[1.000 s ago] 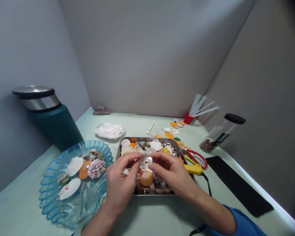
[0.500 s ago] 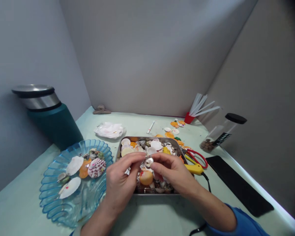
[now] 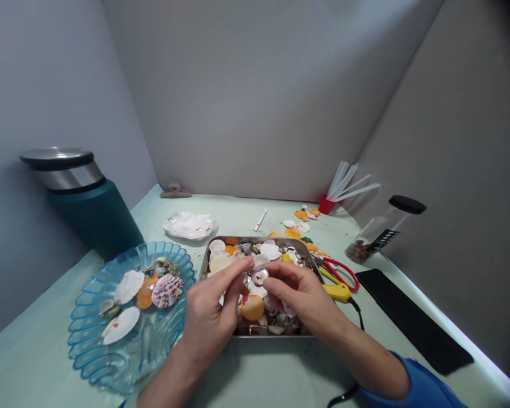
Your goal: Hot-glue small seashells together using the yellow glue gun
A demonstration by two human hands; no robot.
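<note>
Above the metal tray (image 3: 276, 336), my right hand (image 3: 300, 292) pinches a small pearly white shell (image 3: 260, 276) between thumb and fingers. My left hand (image 3: 215, 297) is closed just to the left of it, its thumb and index fingertips close to the shell. Something small and shiny shows by the left fingertips, too small to name. Under both hands the tray is full of mixed shells, among them an orange shell (image 3: 253, 307) and a pale yellow shell (image 3: 220, 263).
On the left are a blue scalloped plate (image 3: 85, 334) with several shells and a green bottle (image 3: 96, 215). Right of the tray lie a yellow glue gun (image 3: 338, 292), red-handled pliers (image 3: 344, 273), a black mat (image 3: 412, 320) and a clear jar (image 3: 372, 229). Behind sits a red cup (image 3: 327, 204) of sticks.
My fingertips have parted slightly, and the pearly shell has shifted a little to the right with my right hand, showing more of its face.
</note>
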